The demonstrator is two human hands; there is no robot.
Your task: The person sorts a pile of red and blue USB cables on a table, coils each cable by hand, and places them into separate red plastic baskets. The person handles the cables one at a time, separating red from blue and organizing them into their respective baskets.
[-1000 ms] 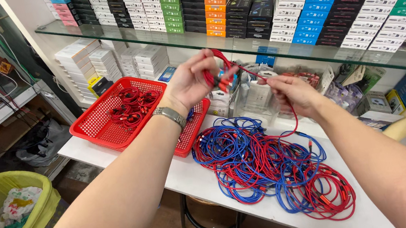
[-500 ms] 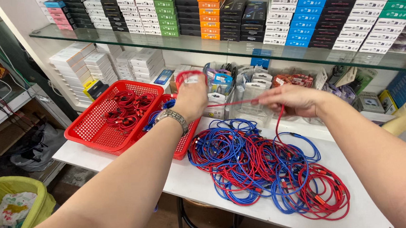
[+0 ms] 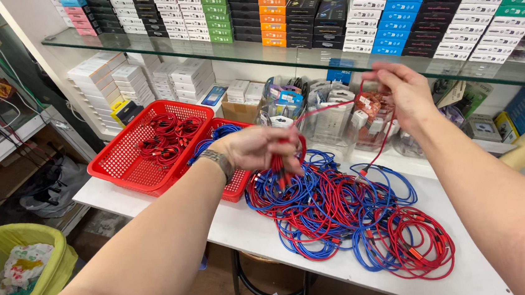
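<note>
Right hand (image 3: 403,93) higher, red cable (image 3: 328,107) taut

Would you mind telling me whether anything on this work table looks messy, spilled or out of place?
The loose heap of red and blue cables sprawls tangled across the white table, with loops near its front edge. The coils in the red baskets lie tidier. The left hand and right hand stretch one red cable between them. Nothing looks damaged.
</note>
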